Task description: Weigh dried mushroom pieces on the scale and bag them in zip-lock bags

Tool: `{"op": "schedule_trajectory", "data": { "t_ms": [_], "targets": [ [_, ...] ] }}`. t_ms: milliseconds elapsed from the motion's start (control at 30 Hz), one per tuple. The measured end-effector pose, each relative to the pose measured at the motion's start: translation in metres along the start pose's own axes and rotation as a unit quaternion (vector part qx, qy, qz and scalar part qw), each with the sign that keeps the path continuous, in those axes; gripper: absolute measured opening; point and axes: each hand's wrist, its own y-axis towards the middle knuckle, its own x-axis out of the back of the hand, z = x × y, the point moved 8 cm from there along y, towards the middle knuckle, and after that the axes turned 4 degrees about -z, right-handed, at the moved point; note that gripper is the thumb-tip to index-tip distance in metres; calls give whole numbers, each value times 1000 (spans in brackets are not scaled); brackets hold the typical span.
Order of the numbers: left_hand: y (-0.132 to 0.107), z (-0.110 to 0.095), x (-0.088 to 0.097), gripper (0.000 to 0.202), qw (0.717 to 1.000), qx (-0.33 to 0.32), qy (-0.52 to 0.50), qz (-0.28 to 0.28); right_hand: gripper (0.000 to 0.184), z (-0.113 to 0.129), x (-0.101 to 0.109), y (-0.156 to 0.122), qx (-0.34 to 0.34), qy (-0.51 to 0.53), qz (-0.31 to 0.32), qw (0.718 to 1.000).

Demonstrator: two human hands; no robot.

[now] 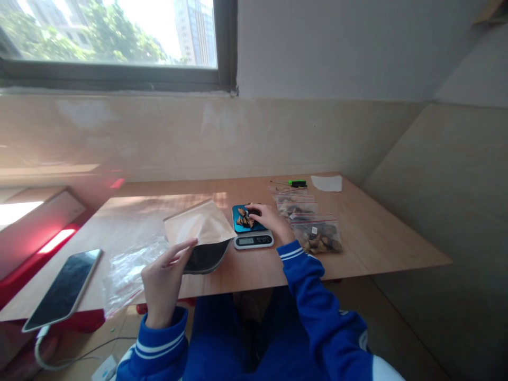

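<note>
My left hand (164,280) is closed on the near edge of a tan paper pouch (200,225), thumb and fingers pinching it. The pouch's dark lower part (208,257) shows beneath the paper flap. To the right of it sits a small digital kitchen scale (254,240) with a blue platform; its display reading is too small to make out. Dried brown pieces (244,218), dark-edged and curled, lie on the platform. Over them my right hand (272,219) has its fingers curled down, gripping at the pieces; the fingertips are partly hidden.
Several zip bags (317,235) of dried brown pieces lie right of the scale. Behind them are a green-and-black screwdriver (297,183) and a white paper (327,183). Clear plastic bags (133,270) and a phone (65,288) with a cable lie at left. The table's front edge (246,290) is near my lap.
</note>
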Motion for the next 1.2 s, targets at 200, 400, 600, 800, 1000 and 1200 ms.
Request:
{"op": "schedule_trajectory", "data": {
  "t_ms": [200, 400, 600, 800, 1000, 1200],
  "targets": [
    [1, 3, 0, 13, 1000, 3, 3, -4, 38, -4, 2, -7, 13, -12, -11, 1000],
    [0, 6, -5, 14, 1000, 5, -8, 4, 39, -9, 6, -15, 43, -32, -58, 997],
    [2, 6, -4, 14, 1000, 11, -5, 0, 27, 7, 24, -30, 52, -3, -116, 992],
    [3, 7, -4, 15, 1000, 17, 5, -7, 22, 33, 37, -62, 54, 91, -131, 986],
    [6, 3, -3, 16, 999, 19, 4, -27, 21, 66, 33, -90, 0, 208, -61, 976],
    [4, 0, -9, 18, 1000, 25, 4, -18, 36, 143, -33, -110, 124, 142, 150, 971]
  ]
}}
